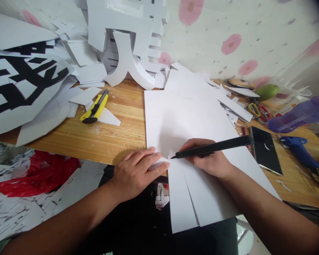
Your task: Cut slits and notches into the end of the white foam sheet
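A large white foam board [202,117] lies over the wooden table and sticks out past its front edge. My right hand [206,157] is closed around a black pen [212,147], its tip touching or just above the board. To the left of the tip, my left hand [138,170] rests flat at the board's edge, fingers stretched out, with a small white piece partly hidden under them. A slit runs through the board's near part, below the pen.
On the left of the table [124,106] lies a yellow cutter knife [95,108]. White cut pieces and a large white cut-out character [129,53] stand behind. At right are a black phone [266,150], a blue glue gun [300,150] and scissors [259,111].
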